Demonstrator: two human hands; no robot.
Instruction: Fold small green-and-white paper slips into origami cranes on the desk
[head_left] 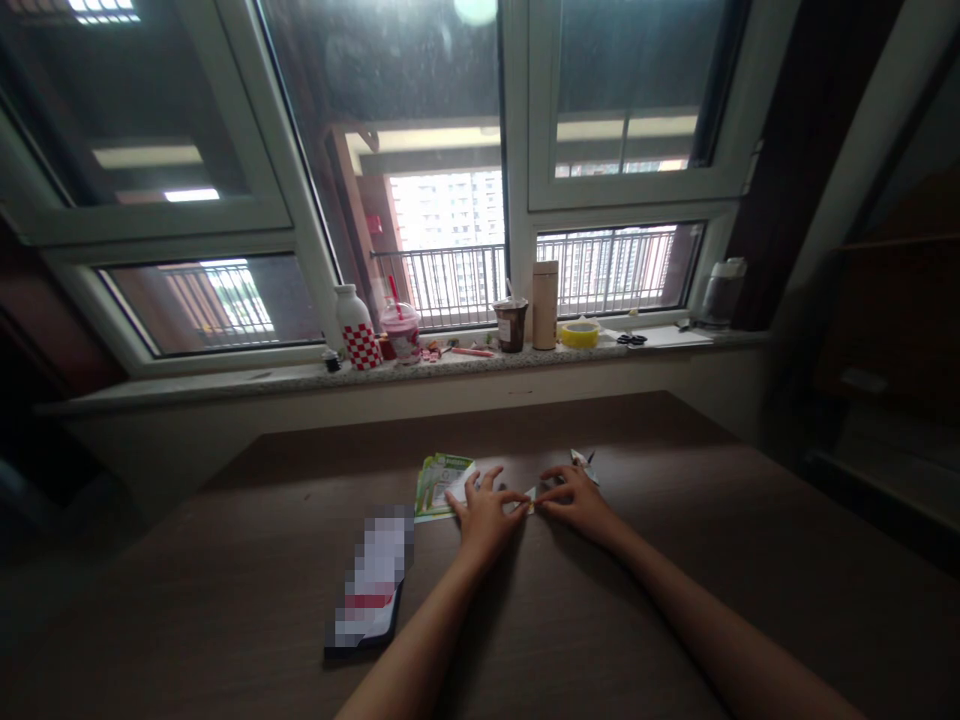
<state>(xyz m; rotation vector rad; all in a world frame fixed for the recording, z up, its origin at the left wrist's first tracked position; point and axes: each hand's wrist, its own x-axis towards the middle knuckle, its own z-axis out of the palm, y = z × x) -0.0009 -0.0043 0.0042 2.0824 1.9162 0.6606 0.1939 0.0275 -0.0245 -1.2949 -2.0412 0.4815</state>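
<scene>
Pinched in right grip (577, 500) fingertips: small paper (530, 497), middle of bench (712, 560) toward far edge; left grip (484, 512) spread flat, pressing its other end. Green packet (439, 482) just beside left grip; 1 phone (371, 590) toward near-left corner

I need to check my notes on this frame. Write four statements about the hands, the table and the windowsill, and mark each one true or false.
1. The left hand and the right hand both touch a small pale paper on the table. True.
2. The green printed sheets lie to the right of the right hand. False: they lie on the left, partly under the left hand's fingers.
3. The yellow tape roll sits on the table. False: it sits on the windowsill.
4. A bottle with red and white checks stands on the windowsill, just left of a pink cup. True.
</scene>
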